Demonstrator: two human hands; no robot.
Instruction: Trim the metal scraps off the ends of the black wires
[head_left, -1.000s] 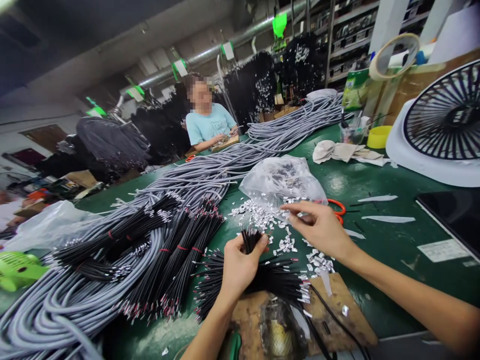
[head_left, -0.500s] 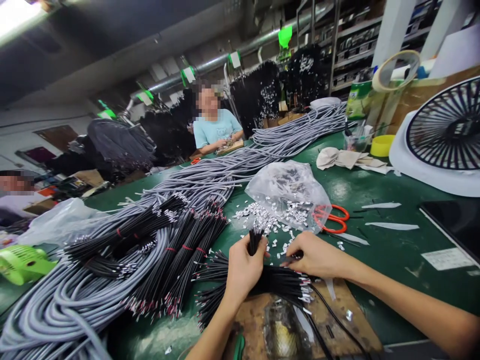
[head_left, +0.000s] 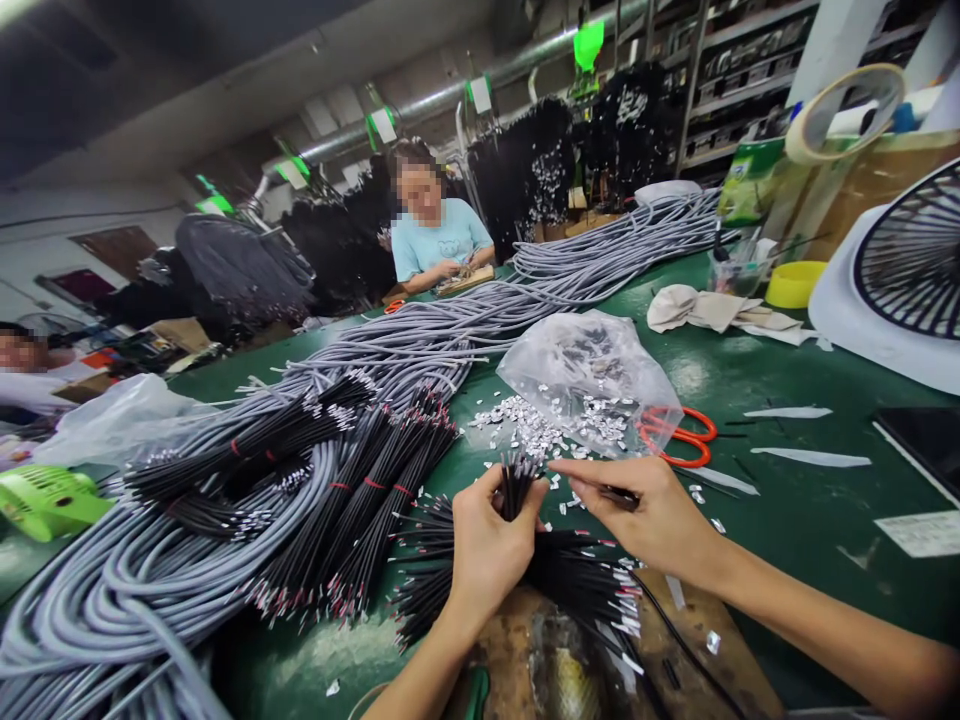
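Observation:
My left hand (head_left: pixel 491 550) is wrapped around an upright bundle of short black wires (head_left: pixel 517 487), their stripped tips poking out above the fist. Close to those tips is my right hand (head_left: pixel 652 515), index finger reaching toward them, the other fingers curled on something dark that I cannot make out. Beneath both hands lies a loose pile of black wires (head_left: pixel 581 575) with pale and red ends, partly over a worn wooden board (head_left: pixel 675 650). Small silvery metal pieces (head_left: pixel 521 425) are scattered just beyond, spilling from a clear plastic bag (head_left: pixel 585 365).
Orange-handled scissors (head_left: pixel 697 440) lie right of the bag. Banded black wire bundles (head_left: pixel 367 500) and long grey cables (head_left: pixel 142 570) cover the left side. A white fan (head_left: pixel 847 290) and phone-like black device (head_left: pixel 922 445) stand right. A co-worker (head_left: pixel 442 240) sits across the green table.
My right hand has risen from the wire pile to the tips of the held bundle, its index finger now stretched out. My left hand keeps its hold. The view has shifted slightly.

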